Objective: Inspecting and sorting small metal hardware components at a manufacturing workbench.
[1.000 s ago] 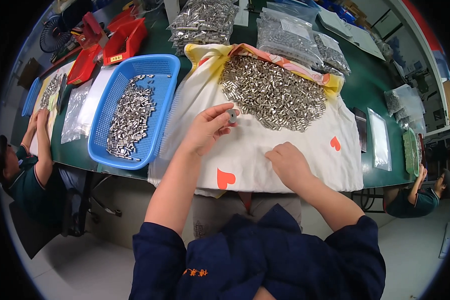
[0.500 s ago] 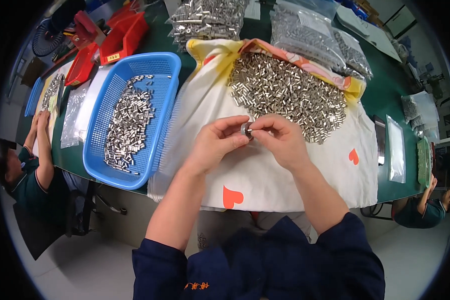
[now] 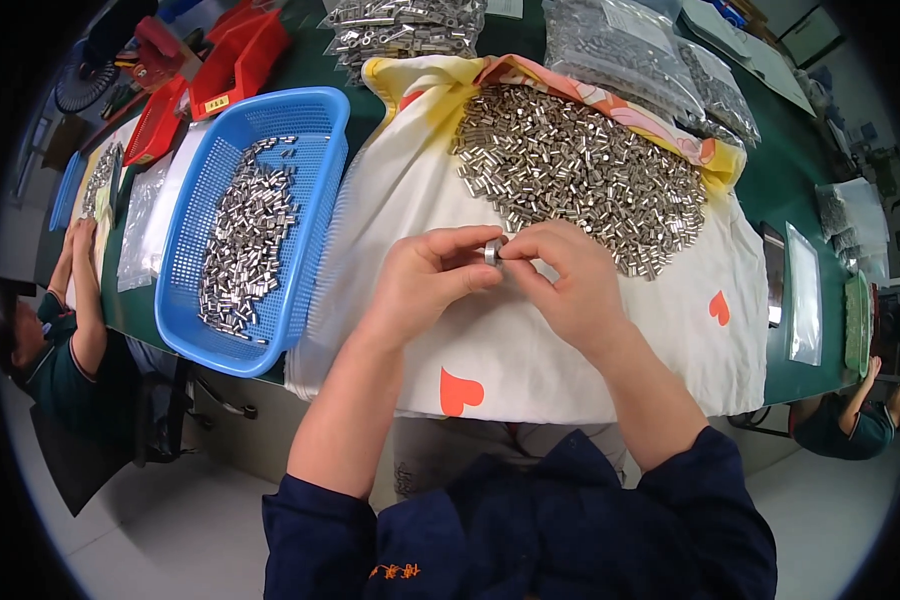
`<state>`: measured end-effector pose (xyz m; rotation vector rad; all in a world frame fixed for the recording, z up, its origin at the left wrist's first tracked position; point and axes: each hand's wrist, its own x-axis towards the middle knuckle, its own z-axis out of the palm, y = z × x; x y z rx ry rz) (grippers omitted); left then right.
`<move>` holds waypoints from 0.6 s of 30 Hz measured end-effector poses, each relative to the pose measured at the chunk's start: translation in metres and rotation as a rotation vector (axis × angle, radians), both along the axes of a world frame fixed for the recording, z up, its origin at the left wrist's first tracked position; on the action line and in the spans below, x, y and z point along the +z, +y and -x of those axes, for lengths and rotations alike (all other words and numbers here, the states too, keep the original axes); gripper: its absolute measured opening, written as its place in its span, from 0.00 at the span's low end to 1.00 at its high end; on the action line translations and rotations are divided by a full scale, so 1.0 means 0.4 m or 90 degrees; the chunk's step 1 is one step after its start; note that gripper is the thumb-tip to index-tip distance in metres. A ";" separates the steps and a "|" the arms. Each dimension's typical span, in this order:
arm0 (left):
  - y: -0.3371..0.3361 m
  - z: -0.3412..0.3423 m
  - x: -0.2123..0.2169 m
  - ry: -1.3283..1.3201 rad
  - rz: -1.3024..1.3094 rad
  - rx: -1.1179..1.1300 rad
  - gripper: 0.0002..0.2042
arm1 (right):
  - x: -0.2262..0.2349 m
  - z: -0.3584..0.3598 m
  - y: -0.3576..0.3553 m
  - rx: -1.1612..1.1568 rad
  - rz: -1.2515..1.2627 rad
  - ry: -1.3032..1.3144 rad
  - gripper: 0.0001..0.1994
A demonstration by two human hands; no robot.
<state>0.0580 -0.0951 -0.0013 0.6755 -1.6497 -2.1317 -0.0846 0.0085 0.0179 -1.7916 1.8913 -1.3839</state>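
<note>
The person's left hand [image 3: 420,282] pinches a metal ring [image 3: 492,252] between thumb and fingers, above a white cloth [image 3: 570,372]; the right hand [image 3: 572,285] meets it with bent fingers, whether gripping anything cannot be told. Both forearms angle inward. Leftward, a blue basket [image 3: 317,222] holds loose metal cylinders [image 3: 245,240]; past the hands, a heap of similar pieces [image 3: 582,170] lies on the cloth. Farther back, the green table [image 3: 805,185] bears red bins [image 3: 255,62] and clear bags of metal parts [image 3: 620,55]. A co-worker [image 3: 75,355] sits leftward.
</note>
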 end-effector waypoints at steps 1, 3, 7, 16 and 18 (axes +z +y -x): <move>0.000 -0.001 -0.002 0.000 -0.001 -0.002 0.18 | -0.003 -0.004 0.000 -0.003 -0.002 -0.008 0.04; -0.005 -0.002 -0.005 0.025 -0.037 0.002 0.18 | -0.004 -0.017 -0.002 -0.018 -0.026 -0.112 0.04; -0.003 0.000 -0.002 0.062 -0.080 0.012 0.17 | -0.006 -0.017 0.004 -0.023 -0.027 -0.164 0.05; -0.004 0.001 0.012 0.057 -0.138 0.018 0.16 | -0.025 0.060 -0.026 -0.175 0.057 0.131 0.03; 0.000 -0.004 0.011 0.033 -0.097 -0.009 0.16 | -0.039 0.045 -0.024 -0.170 0.026 0.189 0.03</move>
